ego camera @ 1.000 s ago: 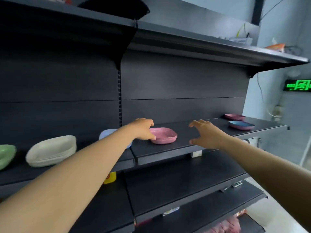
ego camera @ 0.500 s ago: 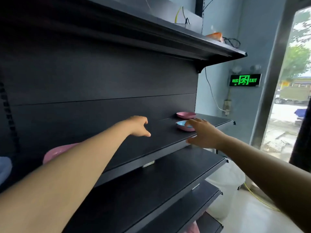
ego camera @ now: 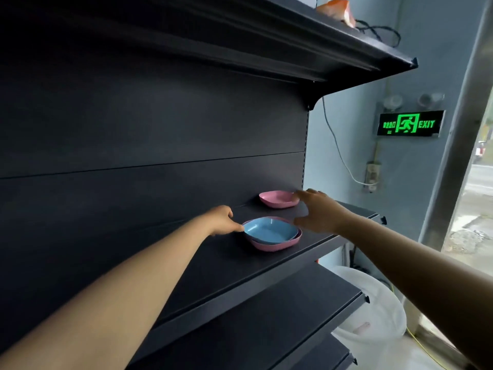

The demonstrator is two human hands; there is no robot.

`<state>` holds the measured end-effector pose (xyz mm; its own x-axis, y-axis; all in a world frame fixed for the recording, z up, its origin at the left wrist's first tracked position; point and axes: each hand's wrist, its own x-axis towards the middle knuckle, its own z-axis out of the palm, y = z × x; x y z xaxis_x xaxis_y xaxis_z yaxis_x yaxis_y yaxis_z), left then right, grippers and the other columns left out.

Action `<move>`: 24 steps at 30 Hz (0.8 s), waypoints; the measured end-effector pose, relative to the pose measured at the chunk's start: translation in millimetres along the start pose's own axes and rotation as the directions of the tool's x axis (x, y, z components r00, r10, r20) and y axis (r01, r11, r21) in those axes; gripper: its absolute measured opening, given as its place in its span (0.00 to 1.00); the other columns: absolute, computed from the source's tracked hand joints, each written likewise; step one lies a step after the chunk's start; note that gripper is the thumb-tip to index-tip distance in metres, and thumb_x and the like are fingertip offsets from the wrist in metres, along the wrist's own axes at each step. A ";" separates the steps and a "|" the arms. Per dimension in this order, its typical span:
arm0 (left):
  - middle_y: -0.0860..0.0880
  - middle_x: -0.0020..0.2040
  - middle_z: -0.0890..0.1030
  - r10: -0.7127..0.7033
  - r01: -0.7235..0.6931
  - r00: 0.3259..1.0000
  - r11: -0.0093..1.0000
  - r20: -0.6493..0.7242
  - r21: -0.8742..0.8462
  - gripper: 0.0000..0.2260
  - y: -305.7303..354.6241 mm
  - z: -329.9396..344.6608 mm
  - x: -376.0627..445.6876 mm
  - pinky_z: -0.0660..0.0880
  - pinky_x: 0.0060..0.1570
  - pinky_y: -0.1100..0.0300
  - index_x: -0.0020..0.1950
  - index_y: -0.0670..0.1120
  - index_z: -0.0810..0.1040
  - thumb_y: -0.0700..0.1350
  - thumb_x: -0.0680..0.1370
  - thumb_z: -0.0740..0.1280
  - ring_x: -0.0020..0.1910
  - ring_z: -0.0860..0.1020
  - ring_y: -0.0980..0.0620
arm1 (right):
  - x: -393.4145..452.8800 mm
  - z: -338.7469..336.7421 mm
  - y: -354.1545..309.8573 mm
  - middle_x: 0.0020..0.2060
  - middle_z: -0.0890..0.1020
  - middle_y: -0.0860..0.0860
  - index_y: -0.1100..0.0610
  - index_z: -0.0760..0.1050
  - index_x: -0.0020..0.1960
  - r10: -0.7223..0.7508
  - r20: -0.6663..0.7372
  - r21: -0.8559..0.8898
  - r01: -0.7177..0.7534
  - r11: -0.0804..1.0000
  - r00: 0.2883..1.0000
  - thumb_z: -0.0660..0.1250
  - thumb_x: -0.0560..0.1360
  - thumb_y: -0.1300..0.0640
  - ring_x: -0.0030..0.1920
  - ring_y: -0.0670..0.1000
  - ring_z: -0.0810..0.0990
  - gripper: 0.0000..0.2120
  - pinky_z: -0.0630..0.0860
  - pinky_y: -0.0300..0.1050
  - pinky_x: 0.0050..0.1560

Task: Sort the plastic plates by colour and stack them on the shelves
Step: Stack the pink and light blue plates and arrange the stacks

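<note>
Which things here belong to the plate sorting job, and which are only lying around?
Belong to the job:
blue plastic plate, nested in a pink plastic plate
second pink plastic plate behind
black metal shelf

Lying about:
green exit sign
white plastic bag
orange object on top shelf

Your left hand [ego camera: 222, 220] touches the rim of the blue plastic plate [ego camera: 269, 231] nested in a pink plastic plate [ego camera: 277, 244] on the black metal shelf [ego camera: 229, 265], while your right hand [ego camera: 316, 212] spreads beside them.

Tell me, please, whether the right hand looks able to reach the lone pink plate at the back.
Probably yes: the right hand is open, its fingertips already at the pink plate, nothing between them.
</note>
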<state>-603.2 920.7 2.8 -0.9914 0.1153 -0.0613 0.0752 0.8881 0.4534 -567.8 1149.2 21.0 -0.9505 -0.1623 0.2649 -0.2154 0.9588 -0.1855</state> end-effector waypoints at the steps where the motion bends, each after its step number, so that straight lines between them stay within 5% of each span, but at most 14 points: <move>1: 0.46 0.62 0.73 -0.038 0.038 0.999 0.998 0.008 -0.046 0.28 3.5 10.3 14.0 0.73 0.49 0.59 0.71 0.45 0.65 0.54 0.75 0.68 0.51 0.75 0.49 | 16.3 4.8 15.0 0.67 0.71 0.55 0.54 0.66 0.71 -0.012 0.008 0.010 0.012 1.000 1.000 0.70 0.73 0.50 0.66 0.56 0.69 0.28 0.68 0.47 0.64; 8: 0.47 0.51 0.74 -0.336 0.322 0.942 0.902 0.000 -0.286 0.19 14.9 57.7 89.2 0.73 0.38 0.60 0.58 0.46 0.71 0.52 0.72 0.72 0.40 0.74 0.52 | 140.7 48.4 104.7 0.67 0.72 0.55 0.54 0.69 0.68 -0.110 0.114 0.147 0.092 0.985 0.987 0.74 0.70 0.49 0.64 0.57 0.72 0.29 0.69 0.45 0.63; 15: 0.48 0.46 0.79 -0.533 0.473 0.843 0.800 -0.077 -0.369 0.15 16.3 76.1 112.1 0.69 0.42 0.63 0.51 0.42 0.79 0.44 0.68 0.77 0.45 0.76 0.52 | 223.5 96.0 154.9 0.63 0.69 0.59 0.57 0.67 0.68 -0.034 0.106 0.348 -0.005 0.938 0.994 0.75 0.66 0.45 0.62 0.61 0.72 0.36 0.72 0.51 0.61; 20: 0.49 0.38 0.79 -0.678 0.500 0.695 0.695 -0.239 -0.517 0.10 1.0 78.7 121.9 0.72 0.40 0.62 0.40 0.43 0.78 0.41 0.66 0.78 0.39 0.77 0.52 | 272.6 125.1 165.2 0.62 0.67 0.64 0.63 0.66 0.64 0.213 0.038 0.412 -0.210 0.887 0.976 0.75 0.64 0.40 0.64 0.66 0.67 0.40 0.67 0.54 0.64; 24: 0.49 0.34 0.79 -0.765 0.448 0.527 0.621 -0.371 -0.644 0.10 -12.1 81.8 135.1 0.71 0.37 0.61 0.36 0.43 0.77 0.41 0.65 0.78 0.35 0.76 0.50 | 305.6 145.1 177.6 0.64 0.69 0.64 0.63 0.65 0.67 0.250 0.173 0.472 -0.303 0.828 0.953 0.77 0.60 0.40 0.65 0.65 0.68 0.45 0.67 0.54 0.64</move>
<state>-729.4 961.9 -83.7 -0.6195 -0.7834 -0.0494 -0.4658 0.3162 0.8265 -929.0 1236.0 -68.3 -0.9981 0.0451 0.0425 0.0041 0.7328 -0.6804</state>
